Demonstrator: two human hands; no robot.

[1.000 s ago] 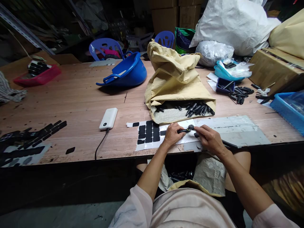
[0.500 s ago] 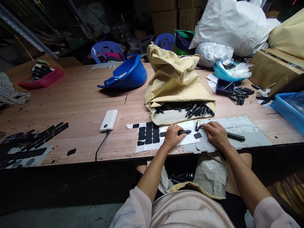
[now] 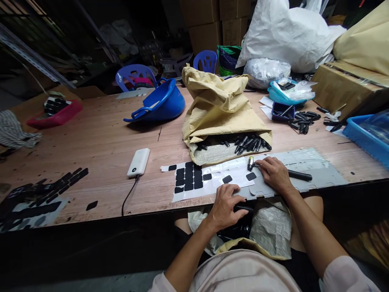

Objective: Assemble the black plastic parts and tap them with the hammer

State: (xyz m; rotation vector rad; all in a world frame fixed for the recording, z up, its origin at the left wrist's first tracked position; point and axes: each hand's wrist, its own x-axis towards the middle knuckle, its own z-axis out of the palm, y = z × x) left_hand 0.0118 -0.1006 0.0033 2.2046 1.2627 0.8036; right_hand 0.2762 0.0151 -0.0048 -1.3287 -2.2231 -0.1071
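Observation:
My right hand (image 3: pixel 275 172) is closed around a small hammer (image 3: pixel 251 163) with a metal head and a yellowish face. Its black handle (image 3: pixel 299 175) sticks out on the far side of my fingers, low over the grey board (image 3: pixel 316 166). My left hand (image 3: pixel 226 207) hangs at the table's front edge, thumb and forefinger spread apart. Just by those fingertips is a dark tube-like piece (image 3: pixel 244 208), above the open sack (image 3: pixel 270 227) in my lap, which has black pieces inside. Black rounded squares (image 3: pixel 189 178) lie on a white sheet (image 3: pixel 217 190) to the left.
A tan sack (image 3: pixel 225 117) lies behind the sheet, its mouth showing black pen-like parts (image 3: pixel 249 142). On the left are a white power bank (image 3: pixel 139 162) with a cable and a blue basin (image 3: pixel 167 101). A blue tray (image 3: pixel 364 134) stands at the right edge.
My left hand has drawn back from the white sheet to the table edge with the black pen-like piece, and its fingers have parted. My right hand stays on the hammer.

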